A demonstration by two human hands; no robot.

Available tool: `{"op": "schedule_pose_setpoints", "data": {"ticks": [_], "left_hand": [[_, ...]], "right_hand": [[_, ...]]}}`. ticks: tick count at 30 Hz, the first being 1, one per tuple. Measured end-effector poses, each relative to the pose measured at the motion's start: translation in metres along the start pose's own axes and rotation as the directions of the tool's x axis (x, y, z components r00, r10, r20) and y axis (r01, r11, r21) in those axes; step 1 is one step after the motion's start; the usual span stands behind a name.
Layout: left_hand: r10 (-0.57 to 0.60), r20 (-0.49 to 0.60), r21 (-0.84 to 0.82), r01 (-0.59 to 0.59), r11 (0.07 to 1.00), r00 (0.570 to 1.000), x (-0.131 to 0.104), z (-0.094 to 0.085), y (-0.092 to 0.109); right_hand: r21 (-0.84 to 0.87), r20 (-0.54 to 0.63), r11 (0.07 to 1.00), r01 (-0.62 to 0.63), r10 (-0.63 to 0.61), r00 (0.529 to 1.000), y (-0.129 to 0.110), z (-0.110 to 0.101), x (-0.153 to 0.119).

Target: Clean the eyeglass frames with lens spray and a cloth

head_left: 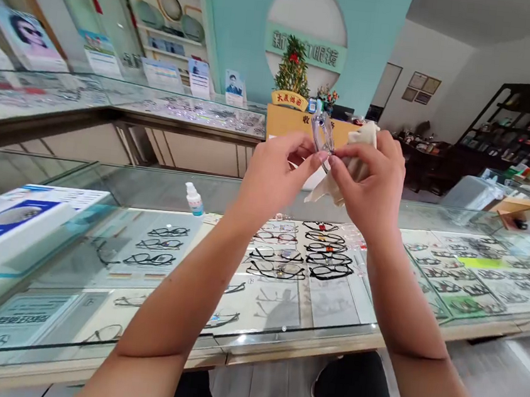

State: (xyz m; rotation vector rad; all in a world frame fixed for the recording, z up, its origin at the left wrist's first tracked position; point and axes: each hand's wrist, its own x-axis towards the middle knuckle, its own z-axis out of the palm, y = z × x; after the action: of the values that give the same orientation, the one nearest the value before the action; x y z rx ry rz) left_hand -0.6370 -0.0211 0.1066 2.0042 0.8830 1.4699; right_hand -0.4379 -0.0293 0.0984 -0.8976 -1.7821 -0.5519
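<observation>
Both my hands are raised above the glass display counter, close together. A pair of clear-framed glasses (322,130) is held upright between them. My left hand (277,171) pinches the lower part of the frame between thumb and fingers. The fingertips of my right hand (371,181) meet the frame from the other side, and a cream cloth (363,139) is bunched in its palm, with one corner hanging below. Exactly where the right fingertips touch the frame is too small to tell.
Rows of glasses (329,259) lie inside the glass counter (274,335) below my hands. A small white spray bottle (193,199) stands on it to the left, beyond a white and blue box (11,222). A decorated plant (292,69) stands on a yellow counter ahead.
</observation>
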Motion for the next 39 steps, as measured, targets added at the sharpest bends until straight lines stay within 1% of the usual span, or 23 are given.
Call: {"op": "schedule_pose_setpoints", "data": {"ticks": [2,5,9,11,12,13,14,17,19,21,22,23,24,25,26,28,30,32,33,34,36,37,39], "left_hand": [[0.01,-0.085,0.051,-0.005,0.999,0.996,0.0,-0.004,0.002],[0.025,-0.152,0.114,-0.007,0.993,0.988,-0.001,-0.011,0.004],[-0.029,-0.197,0.161,0.062,0.985,0.98,0.0,-0.025,0.003],[-0.064,-0.216,0.174,0.103,0.979,0.974,0.002,-0.032,0.002],[-0.065,-0.225,0.176,0.106,0.979,0.972,0.003,-0.035,0.002],[-0.053,-0.233,0.174,0.095,0.98,0.971,0.004,-0.037,0.002],[-0.033,-0.239,0.173,0.076,0.982,0.97,0.004,-0.038,0.002],[0.019,-0.228,0.164,0.02,0.986,0.973,0.004,-0.035,0.004],[0.014,-0.203,0.171,0.021,0.985,0.979,0.005,-0.031,0.003],[0.019,-0.198,0.175,0.017,0.984,0.98,0.006,-0.028,-0.001],[0.029,-0.198,0.175,0.006,0.984,0.98,0.007,-0.027,-0.003],[0.042,-0.197,0.171,-0.008,0.985,0.979,0.008,-0.027,-0.006],[0.056,-0.196,0.164,-0.024,0.986,0.979,0.009,-0.026,-0.009],[0.065,-0.19,0.158,-0.035,0.987,0.98,0.009,-0.027,-0.011],[0.064,-0.177,0.154,-0.037,0.987,0.982,0.01,-0.027,-0.013],[0.055,-0.163,0.151,-0.03,0.988,0.985,0.01,-0.028,-0.014],[0.039,-0.141,0.145,-0.019,0.989,0.989,0.009,-0.029,-0.013],[0.024,-0.107,0.131,-0.01,0.991,0.994,0.009,-0.03,-0.011],[0.015,-0.084,0.121,-0.005,0.993,0.996,0.009,-0.03,-0.01],[0.005,-0.057,0.112,0.001,0.994,0.998,0.009,-0.031,-0.009],[-0.021,0.013,0.093,0.019,0.995,1.0,0.01,-0.033,-0.009],[-0.036,0.055,0.09,0.031,0.995,0.998,0.011,-0.035,-0.01],[-0.071,0.149,0.095,0.058,0.994,0.986,0.013,-0.04,-0.011]], "right_hand": [[0.073,-0.047,0.997,-0.023,0.027,0.999,-0.004,0.011,0.005],[0.157,0.003,0.984,-0.083,0.083,0.997,-0.004,0.018,0.007],[0.254,0.127,0.95,-0.179,0.151,0.98,0.007,0.019,0.007],[0.325,0.247,0.911,-0.253,0.177,0.953,0.014,0.022,0.007],[0.353,0.337,0.888,-0.296,0.175,0.925,0.017,0.025,0.006],[0.367,0.439,0.865,-0.342,0.163,0.884,0.019,0.031,0.004],[0.367,0.546,0.846,-0.387,0.14,0.826,0.02,0.038,0.002],[0.309,0.806,0.832,-0.461,0.029,0.592,0.016,0.066,-0.007],[0.237,0.893,0.863,-0.446,-0.014,0.45,0.009,0.083,-0.012],[0.16,0.932,0.899,-0.409,0.0,0.363,0.004,0.093,-0.016],[0.126,0.939,0.906,-0.404,0.022,0.342,0.002,0.095,-0.017],[0.103,0.941,0.905,-0.412,0.046,0.336,0.002,0.095,-0.017],[0.096,0.933,0.898,-0.43,0.069,0.353,0.004,0.094,-0.017],[0.103,0.916,0.885,-0.454,0.093,0.389,0.007,0.091,-0.015],[0.123,0.889,0.871,-0.475,0.116,0.443,0.011,0.087,-0.013],[0.191,0.789,0.851,-0.489,0.164,0.593,0.022,0.076,-0.008],[0.287,0.633,0.836,-0.468,0.201,0.747,0.032,0.064,-0.001],[0.389,0.444,0.83,-0.401,0.213,0.871,0.036,0.05,0.005],[0.424,0.342,0.838,-0.344,0.204,0.917,0.035,0.043,0.007],[0.439,0.247,0.855,-0.275,0.18,0.952,0.032,0.037,0.009],[0.402,0.108,0.908,-0.12,0.083,0.991,0.021,0.025,0.011],[0.358,0.082,0.933,-0.047,0.018,0.996,0.014,0.02,0.011],[0.256,0.113,0.964,0.07,-0.102,0.988,0.001,0.012,0.01]]}}
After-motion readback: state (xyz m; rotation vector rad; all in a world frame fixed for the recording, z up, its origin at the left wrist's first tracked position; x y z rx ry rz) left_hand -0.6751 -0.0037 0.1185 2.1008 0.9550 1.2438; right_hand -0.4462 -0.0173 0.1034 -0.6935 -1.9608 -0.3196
